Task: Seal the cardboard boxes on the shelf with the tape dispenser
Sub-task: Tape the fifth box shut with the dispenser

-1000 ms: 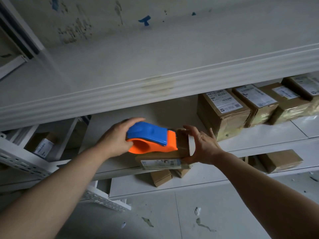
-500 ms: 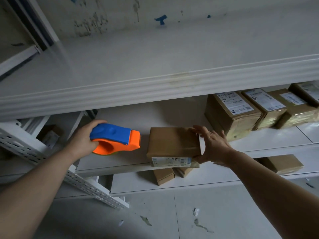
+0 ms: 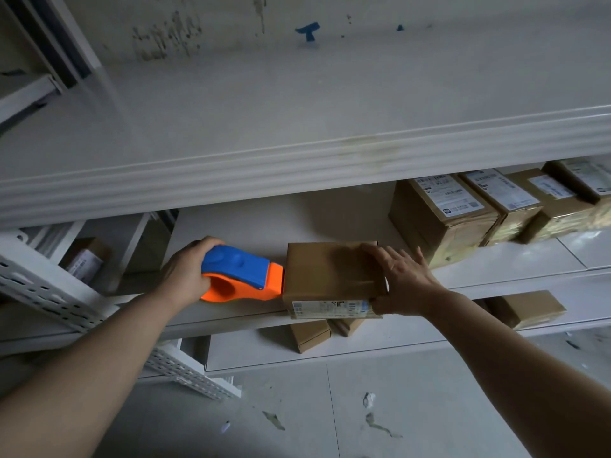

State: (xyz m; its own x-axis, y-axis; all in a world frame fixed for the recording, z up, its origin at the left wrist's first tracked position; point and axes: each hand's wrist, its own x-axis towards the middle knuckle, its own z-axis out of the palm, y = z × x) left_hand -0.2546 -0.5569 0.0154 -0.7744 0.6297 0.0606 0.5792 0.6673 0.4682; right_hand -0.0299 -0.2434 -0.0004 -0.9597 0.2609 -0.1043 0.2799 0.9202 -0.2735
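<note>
Storeroom: metal shelving (image 3: pixel 297 166), labelled parcels (image 3: pixel 443 219)

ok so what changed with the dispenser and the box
The left hand drew the tape dispenser off the box top, out left, then back against its left side. The right hand moved from the right edge onto the top. The box stayed put.

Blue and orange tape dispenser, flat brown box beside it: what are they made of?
The blue and orange tape dispenser looks like moulded plastic: smooth, uniform bright colour. The flat brown box looks like cardboard: dull faces, folded edges; its faint sheen may be tape.
</note>
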